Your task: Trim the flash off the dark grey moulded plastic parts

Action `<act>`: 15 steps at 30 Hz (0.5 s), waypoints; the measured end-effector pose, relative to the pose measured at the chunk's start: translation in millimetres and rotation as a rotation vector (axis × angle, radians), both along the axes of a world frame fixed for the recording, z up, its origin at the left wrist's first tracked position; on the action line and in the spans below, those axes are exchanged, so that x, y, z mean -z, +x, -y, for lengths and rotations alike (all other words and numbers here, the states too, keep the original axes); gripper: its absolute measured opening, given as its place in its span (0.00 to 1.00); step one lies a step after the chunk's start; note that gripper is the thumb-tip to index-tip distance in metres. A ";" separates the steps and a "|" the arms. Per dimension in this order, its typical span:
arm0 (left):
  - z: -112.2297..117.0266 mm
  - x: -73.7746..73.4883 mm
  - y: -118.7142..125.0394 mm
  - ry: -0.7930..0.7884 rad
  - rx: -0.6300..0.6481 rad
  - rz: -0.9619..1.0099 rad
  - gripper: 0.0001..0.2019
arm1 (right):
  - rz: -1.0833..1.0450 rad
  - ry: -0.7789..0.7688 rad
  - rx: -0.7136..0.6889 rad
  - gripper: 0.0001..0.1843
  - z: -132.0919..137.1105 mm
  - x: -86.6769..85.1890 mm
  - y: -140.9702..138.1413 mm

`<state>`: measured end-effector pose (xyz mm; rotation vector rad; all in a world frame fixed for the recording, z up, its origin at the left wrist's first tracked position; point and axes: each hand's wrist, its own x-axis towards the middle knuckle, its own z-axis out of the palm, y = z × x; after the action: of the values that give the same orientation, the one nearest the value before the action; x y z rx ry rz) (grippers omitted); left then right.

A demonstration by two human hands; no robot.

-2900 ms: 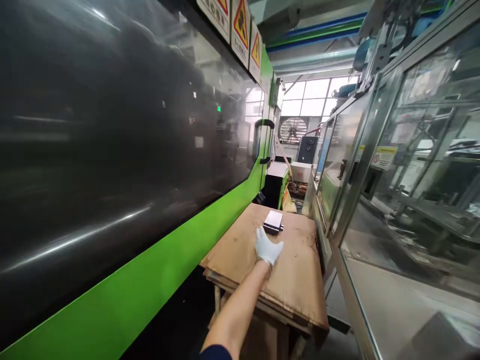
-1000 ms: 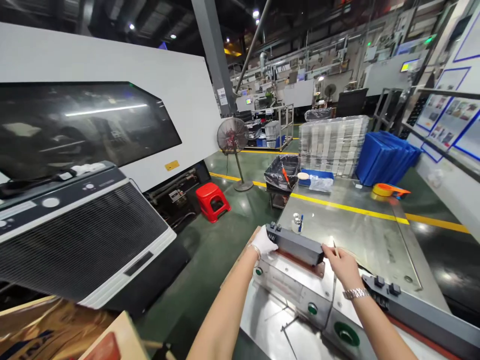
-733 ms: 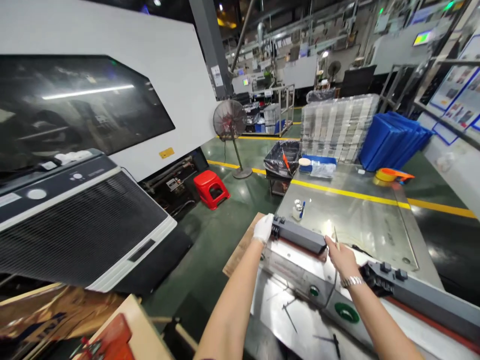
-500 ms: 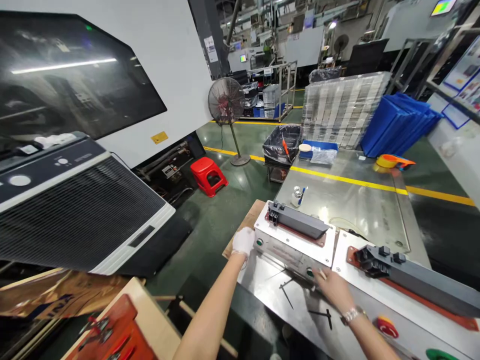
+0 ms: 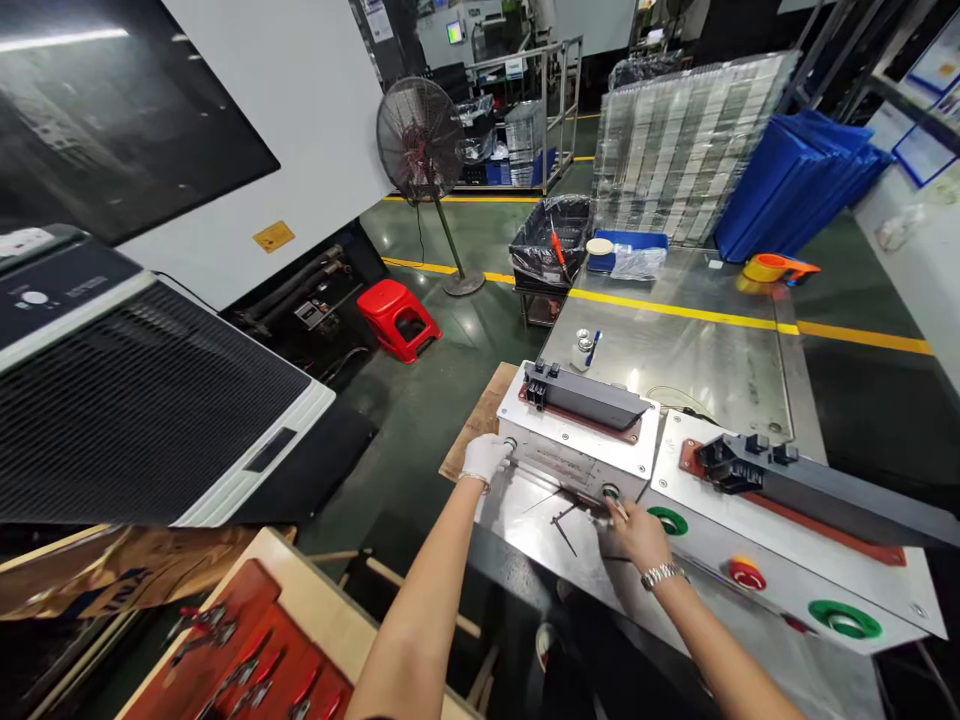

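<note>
My left hand [image 5: 485,458], in a white glove, reaches to the left end of a grey metal box [image 5: 555,462]. Its fingertips touch a round button [image 5: 511,444] there. My bare right hand [image 5: 642,534], with a metal-banded watch [image 5: 663,575] at the wrist, has a finger stretched to a second button [image 5: 611,491] at the box's right end. Neither hand shows anything held. A long dark grey part [image 5: 592,395] lies on a reddish-brown base on the box's white top. Thin black hex keys [image 5: 564,530] lie on the metal table in front.
At right, a second box carries a longer grey part [image 5: 832,490], a red stop button [image 5: 748,573] and green-ringed buttons [image 5: 845,620]. Behind stand a small bottle [image 5: 583,350] and an orange tape dispenser [image 5: 772,268]. A red stool [image 5: 397,318] and a fan [image 5: 421,140] occupy the floor.
My view has tilted down and shifted. My left fingertips have come onto the left button. My right finger has moved from beside the right button onto it.
</note>
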<state>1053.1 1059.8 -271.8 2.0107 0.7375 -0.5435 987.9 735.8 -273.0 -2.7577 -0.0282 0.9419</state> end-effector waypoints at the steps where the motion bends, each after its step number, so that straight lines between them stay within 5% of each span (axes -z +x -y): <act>1: 0.9 2.5 -5.5 -0.050 -0.044 0.021 0.14 | -0.004 0.010 -0.033 0.18 4.4 1.8 -10.4; 6: 5.5 6.5 -37.2 -0.147 -0.256 0.154 0.17 | -0.039 -0.010 -0.122 0.16 21.1 12.3 -52.0; 10: 4.3 -0.2 -56.4 -0.153 -0.362 0.234 0.21 | -0.055 -0.017 -0.114 0.17 22.6 14.4 -53.1; 13: -0.8 -12.3 -58.6 -0.157 -0.409 0.311 0.23 | -0.063 0.018 -0.110 0.15 18.1 -5.4 -46.4; 15: -2.1 -23.9 -52.7 -0.158 -0.438 0.381 0.23 | -0.036 0.065 -0.128 0.14 13.5 -33.2 -38.3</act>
<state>1000.4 1061.9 -247.9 1.6682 0.8329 0.0380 949.6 722.3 -239.8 -2.7057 -0.2278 1.0032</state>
